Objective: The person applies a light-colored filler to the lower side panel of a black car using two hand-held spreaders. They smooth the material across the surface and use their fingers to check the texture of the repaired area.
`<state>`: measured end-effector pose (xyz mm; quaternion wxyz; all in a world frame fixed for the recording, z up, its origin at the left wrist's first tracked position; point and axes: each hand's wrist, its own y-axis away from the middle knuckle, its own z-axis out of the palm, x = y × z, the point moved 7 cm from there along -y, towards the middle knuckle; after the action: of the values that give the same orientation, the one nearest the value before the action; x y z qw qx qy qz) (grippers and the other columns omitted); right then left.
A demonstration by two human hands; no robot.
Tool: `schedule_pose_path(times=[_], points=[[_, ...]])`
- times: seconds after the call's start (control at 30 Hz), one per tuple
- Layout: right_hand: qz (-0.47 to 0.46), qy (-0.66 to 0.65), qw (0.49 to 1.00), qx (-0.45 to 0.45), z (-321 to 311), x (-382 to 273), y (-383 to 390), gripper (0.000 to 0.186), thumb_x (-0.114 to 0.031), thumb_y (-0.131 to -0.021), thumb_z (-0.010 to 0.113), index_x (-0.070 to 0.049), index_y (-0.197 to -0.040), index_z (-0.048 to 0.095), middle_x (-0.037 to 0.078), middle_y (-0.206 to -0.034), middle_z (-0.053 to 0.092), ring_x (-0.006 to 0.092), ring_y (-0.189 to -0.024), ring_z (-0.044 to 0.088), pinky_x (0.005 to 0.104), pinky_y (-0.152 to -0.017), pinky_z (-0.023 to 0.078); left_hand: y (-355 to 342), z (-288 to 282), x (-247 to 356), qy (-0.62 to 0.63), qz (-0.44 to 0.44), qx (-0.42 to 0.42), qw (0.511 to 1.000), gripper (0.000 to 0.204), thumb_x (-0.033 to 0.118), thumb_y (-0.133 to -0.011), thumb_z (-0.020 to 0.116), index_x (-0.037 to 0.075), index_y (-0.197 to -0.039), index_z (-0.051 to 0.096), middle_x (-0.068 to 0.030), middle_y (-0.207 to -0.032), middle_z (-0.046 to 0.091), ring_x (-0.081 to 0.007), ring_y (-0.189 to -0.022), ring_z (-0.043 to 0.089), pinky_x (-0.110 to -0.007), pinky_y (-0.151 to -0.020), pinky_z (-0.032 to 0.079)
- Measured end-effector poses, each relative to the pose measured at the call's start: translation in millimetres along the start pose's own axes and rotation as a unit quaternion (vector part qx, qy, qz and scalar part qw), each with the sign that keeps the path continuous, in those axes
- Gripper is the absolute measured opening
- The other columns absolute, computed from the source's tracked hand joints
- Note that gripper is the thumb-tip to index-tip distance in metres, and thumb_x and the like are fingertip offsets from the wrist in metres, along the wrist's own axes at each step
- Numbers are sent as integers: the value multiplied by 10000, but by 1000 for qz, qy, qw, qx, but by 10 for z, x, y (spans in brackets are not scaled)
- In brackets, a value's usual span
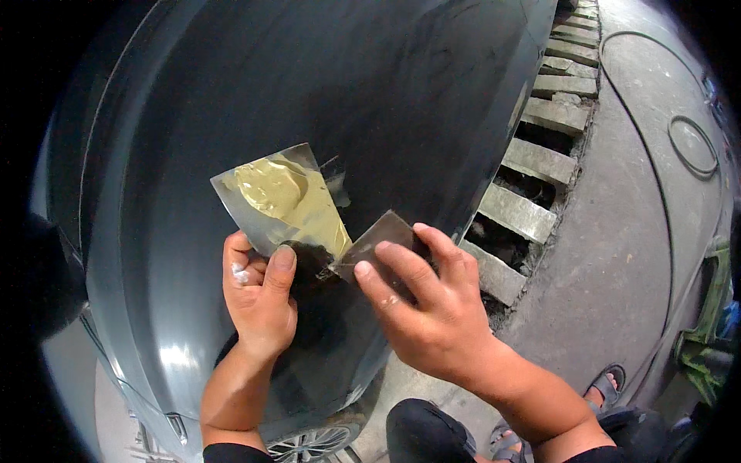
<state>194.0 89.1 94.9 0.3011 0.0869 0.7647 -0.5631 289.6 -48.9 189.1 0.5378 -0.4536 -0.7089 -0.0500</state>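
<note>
A square metal plate (247, 202) with a smeared layer of yellow paste (289, 193) is held by my left hand (258, 297), thumb and fingers gripping its lower part. My right hand (424, 309) grips a grey flat square spreader (374, 247) from above, fingertips spread across it. The spreader's left corner touches or nearly touches the plate's lower right edge. Both tools are over a dark, glossy curved car panel (324, 77). Some white residue sits on my left fingers.
A row of concrete slats (532, 154) with dark gaps runs beside the car. On the concrete floor (587, 255) lie a long hose (641, 131) and a coiled loop. A greenish object (702, 339) is at the right edge. A spoked wheel (309, 441) and my sandalled foot show below.
</note>
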Motion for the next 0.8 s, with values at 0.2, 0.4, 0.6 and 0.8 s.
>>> schedule_pose_path(times=[0.2,0.4,0.6,0.8], points=[[26,38,998,-35,56,204,195,412,-138,-686,598,-108,-1097,603,92,-1144,534,391,-1084,457,474,-770,393,-8,-171,17,-81,55,42,994,381,41,-878,585,53,-1223,423,-69,-1132,547,-179,-1023,527,-343,-918,433],[153,79,972,-158,389,1344,1232,449,-94,-667,668,-167,-1105,600,64,-1196,516,341,-1151,435,482,-868,391,-98,-364,-2,-40,21,82,996,374,141,-926,542,75,-1272,418,-75,-1148,551,-209,-1041,543,-377,-898,446],[179,41,947,-264,926,1565,2246,441,-72,-695,647,-167,-1124,607,51,-1270,471,337,-1230,378,468,-959,343,-75,-838,-56,-89,44,32,995,434,147,-903,504,-37,-1288,424,-187,-1280,466,-314,-1173,453,-436,-1021,353],[120,38,966,-227,1268,1472,2280,358,-110,-712,617,-172,-1065,630,24,-1216,492,290,-1217,396,452,-953,349,32,-568,-39,-116,14,183,976,499,237,-952,362,-69,-1345,367,-239,-1399,358,-323,-1321,333,-420,-1111,248]])
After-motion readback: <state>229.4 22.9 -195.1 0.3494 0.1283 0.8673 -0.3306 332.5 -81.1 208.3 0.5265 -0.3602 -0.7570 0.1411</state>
